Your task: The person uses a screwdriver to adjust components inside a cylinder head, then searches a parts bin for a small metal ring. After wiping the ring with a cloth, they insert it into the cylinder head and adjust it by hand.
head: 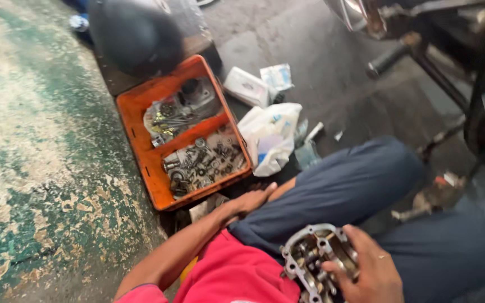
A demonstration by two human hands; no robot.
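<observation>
I sit on the floor in dark blue trousers and a red shirt. My right hand (366, 269) grips a grey metal engine part (310, 255) with valves and bolt holes, resting on my lap. My left hand (251, 199) reaches down beside my knee, fingers loosely together on the floor, just below the orange tray (141, 151). It holds nothing that I can see.
The orange tray has two compartments with several bolts, springs and metal parts. Next to it lie a white plastic bag (268, 134) and small white boxes (245, 87). A dark helmet (133, 33) sits beyond the tray. A motorcycle frame (439, 50) stands at top right.
</observation>
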